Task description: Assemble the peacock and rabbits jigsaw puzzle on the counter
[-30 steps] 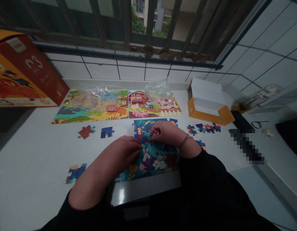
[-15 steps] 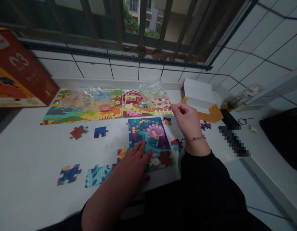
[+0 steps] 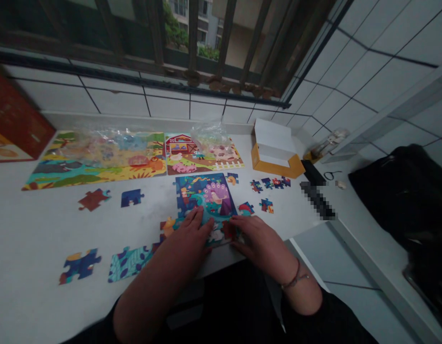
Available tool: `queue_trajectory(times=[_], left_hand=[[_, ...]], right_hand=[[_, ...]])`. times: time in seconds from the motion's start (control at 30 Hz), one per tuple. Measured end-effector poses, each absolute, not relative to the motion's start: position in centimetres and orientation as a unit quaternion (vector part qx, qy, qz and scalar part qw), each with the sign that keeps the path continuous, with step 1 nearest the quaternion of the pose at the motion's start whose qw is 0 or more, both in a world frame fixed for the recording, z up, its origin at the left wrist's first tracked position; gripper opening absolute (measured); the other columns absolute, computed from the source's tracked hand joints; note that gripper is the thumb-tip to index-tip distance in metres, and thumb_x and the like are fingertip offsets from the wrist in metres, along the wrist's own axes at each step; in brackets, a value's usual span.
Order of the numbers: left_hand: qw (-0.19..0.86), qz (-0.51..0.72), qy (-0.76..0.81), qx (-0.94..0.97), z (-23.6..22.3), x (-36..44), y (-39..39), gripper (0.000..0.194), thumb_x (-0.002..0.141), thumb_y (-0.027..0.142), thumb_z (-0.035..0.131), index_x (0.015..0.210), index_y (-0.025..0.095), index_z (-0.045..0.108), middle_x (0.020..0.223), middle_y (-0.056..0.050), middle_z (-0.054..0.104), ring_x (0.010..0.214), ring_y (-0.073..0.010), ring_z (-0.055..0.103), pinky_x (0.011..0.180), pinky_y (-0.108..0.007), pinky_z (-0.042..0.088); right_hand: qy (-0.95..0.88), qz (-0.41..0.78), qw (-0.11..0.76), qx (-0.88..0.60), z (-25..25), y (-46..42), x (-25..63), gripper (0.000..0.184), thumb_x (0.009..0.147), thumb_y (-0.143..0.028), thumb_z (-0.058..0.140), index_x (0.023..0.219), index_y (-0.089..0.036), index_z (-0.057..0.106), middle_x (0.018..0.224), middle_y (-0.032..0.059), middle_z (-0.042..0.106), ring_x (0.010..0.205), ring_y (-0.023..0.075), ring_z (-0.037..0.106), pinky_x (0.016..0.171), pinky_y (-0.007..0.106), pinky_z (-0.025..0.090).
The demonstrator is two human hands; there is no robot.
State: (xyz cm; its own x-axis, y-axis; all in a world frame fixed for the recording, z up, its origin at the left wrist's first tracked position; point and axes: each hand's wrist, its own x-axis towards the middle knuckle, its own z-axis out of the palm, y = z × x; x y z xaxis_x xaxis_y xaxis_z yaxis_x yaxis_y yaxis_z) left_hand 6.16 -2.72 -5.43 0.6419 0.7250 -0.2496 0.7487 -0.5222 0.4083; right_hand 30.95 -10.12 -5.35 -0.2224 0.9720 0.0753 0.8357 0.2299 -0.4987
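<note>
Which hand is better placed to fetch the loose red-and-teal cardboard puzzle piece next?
Probably the right hand: it is at the jigsaw's lower right edge, just below that piece. The left hand, at the colourful cardboard jigsaw's lower left, is farther away.

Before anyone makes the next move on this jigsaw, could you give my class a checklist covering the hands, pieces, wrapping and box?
1. Left hand on the joined section: ok, it rests on the lower part.
2. Right hand at the section: ok, its fingers are at the lower right edge.
3. Right hand free of any loose piece: cannot tell, its underside is hidden.
4. All pieces joined: not ok, a reddish-brown piece lies loose on the left, and others lie to the right.
5. Plastic wrapping off the joined section: ok, it lies on the picture boards behind.
6. Yellow box open: ok.
</note>
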Motion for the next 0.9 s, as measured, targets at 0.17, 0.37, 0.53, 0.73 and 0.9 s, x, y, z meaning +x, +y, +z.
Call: queue_trajectory(times=[0.17, 0.37, 0.53, 0.73, 0.9], left_hand=[[0.252, -0.006, 0.418, 0.873, -4.8, 5.8, -2.7, 0.064, 0.092, 0.015, 0.076, 0.154, 0.016, 0.065, 0.177, -0.026, 0.043, 0.168, -0.0437, 0.035, 0.136, -0.063, 0.037], [0.260, 0.109, 0.391, 0.876, -4.3, 6.2, -2.3, 0.039, 0.099, 0.025, 0.071, 0.138, 0.019, 0.073, 0.144, -0.018, 0.075, 0.140, -0.0375, 0.067, 0.122, -0.059, 0.053], [0.236, 0.123, 0.399, 0.877, -5.0, 4.3, -0.8, 0.032, 0.099, 0.032, 0.068, 0.127, 0.021, 0.077, 0.136, -0.018, 0.078, 0.129, -0.0377, 0.072, 0.114, -0.056, 0.057], [0.167, 0.138, 0.485, 0.847, -5.5, -1.9, 2.4, 0.043, 0.097, 0.047, 0.059, 0.121, 0.017, 0.078, 0.128, -0.021, 0.079, 0.120, -0.0420, 0.074, 0.109, -0.058, 0.057], [0.174, 0.070, 0.521, 0.833, -5.3, -3.9, 2.5, 0.041, 0.097, 0.052, 0.059, 0.109, 0.018, 0.077, 0.115, -0.020, 0.079, 0.109, -0.0413, 0.075, 0.098, -0.054, 0.058]], right_hand=[[-0.757, 0.179, 0.193, -0.598, -5.8, -10.2, 30.1, 0.039, 0.094, -0.016, 0.085, 0.129, -0.029, 0.074, 0.137, 0.0084, 0.077, 0.126, 0.0285, 0.074, 0.108, 0.045, 0.060], [-0.744, 0.188, 0.204, -0.607, -6.1, -10.1, 30.3, 0.057, 0.088, -0.019, 0.092, 0.138, -0.029, 0.067, 0.136, 0.0096, 0.074, 0.127, 0.0310, 0.071, 0.108, 0.049, 0.059], [-0.722, 0.194, 0.236, -0.621, -6.1, -9.3, 30.0, 0.062, 0.086, -0.022, 0.093, 0.140, -0.029, 0.065, 0.138, 0.0107, 0.073, 0.130, 0.0319, 0.070, 0.110, 0.050, 0.058], [-0.735, 0.204, 0.247, -0.597, -6.0, -7.0, 30.0, 0.044, 0.091, -0.022, 0.089, 0.130, -0.029, 0.070, 0.133, 0.0077, 0.076, 0.126, 0.0266, 0.071, 0.109, 0.043, 0.056], [-0.649, 0.075, 0.246, -0.716, -5.6, -4.1, 33.6, 0.020, 0.105, -0.034, 0.072, 0.120, -0.021, 0.074, 0.123, 0.0129, 0.077, 0.120, 0.0285, 0.072, 0.107, 0.042, 0.055]])
